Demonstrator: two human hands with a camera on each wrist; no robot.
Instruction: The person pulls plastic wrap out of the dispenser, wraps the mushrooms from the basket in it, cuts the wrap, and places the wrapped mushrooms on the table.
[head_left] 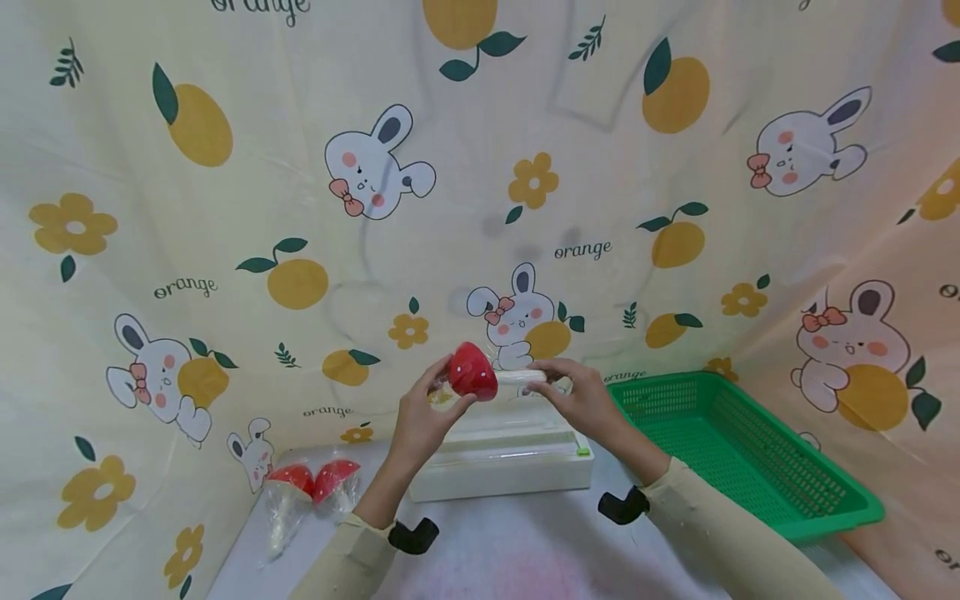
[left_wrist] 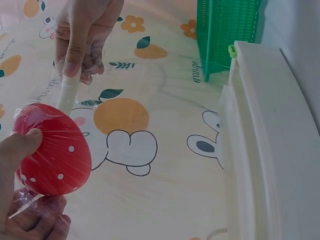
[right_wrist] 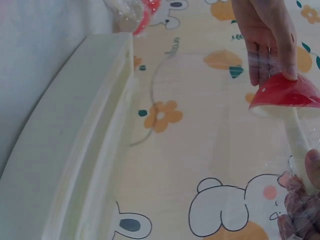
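Note:
A toy mushroom (head_left: pixel 472 375) with a red, white-dotted cap and a pale stem (right_wrist: pixel 295 132) is held up above the white box, lying on its side in the head view. My left hand (head_left: pixel 422 417) grips the cap, its thumb pressed on the red top in the left wrist view. Near the stem's free end, my right hand (head_left: pixel 581 398) pinches it between thumb and fingers. Clear plastic film (left_wrist: pixel 31 200) wraps the cap in tight creases and bunches around the fingers of both hands.
Below the hands stands a long white cling-film box (head_left: pixel 502 479) with a green slider (head_left: pixel 583 452). Two film-wrapped red mushrooms (head_left: pixel 291 479) lie on the table at left. At right is a green plastic basket (head_left: pixel 750 450), and a printed cloth (head_left: pixel 480 233) hangs behind.

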